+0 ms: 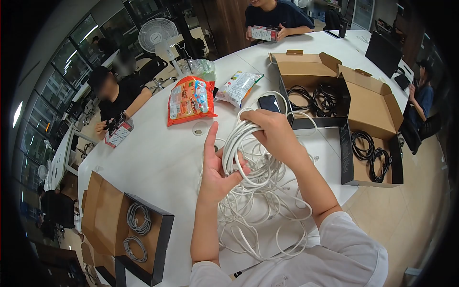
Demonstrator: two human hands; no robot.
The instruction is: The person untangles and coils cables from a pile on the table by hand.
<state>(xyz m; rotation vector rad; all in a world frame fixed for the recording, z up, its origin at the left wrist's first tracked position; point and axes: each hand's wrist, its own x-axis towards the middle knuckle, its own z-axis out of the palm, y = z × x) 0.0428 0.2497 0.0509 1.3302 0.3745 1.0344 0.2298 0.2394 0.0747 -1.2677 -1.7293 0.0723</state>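
A thick coil of white cable (232, 143) is held up in front of me between both hands. My left hand (216, 172) grips the coil's left side, thumb across the loops and one finger pointing up. From above, my right hand (272, 128) closes over the top right of the same coil. Below it, a loose tangle of white cable (253, 205) spreads over the table toward my lap. A dark phone (269, 103) lies just behind my right hand.
Open boxes with black cables (327, 98) stand at the right, and an open box (103, 210) with coiled grey cables (138, 219) at the left. Behind the coil lie an orange snack bag (191, 101) and a white one (239, 87). Two people across the white table (129, 167) hold small boxes.
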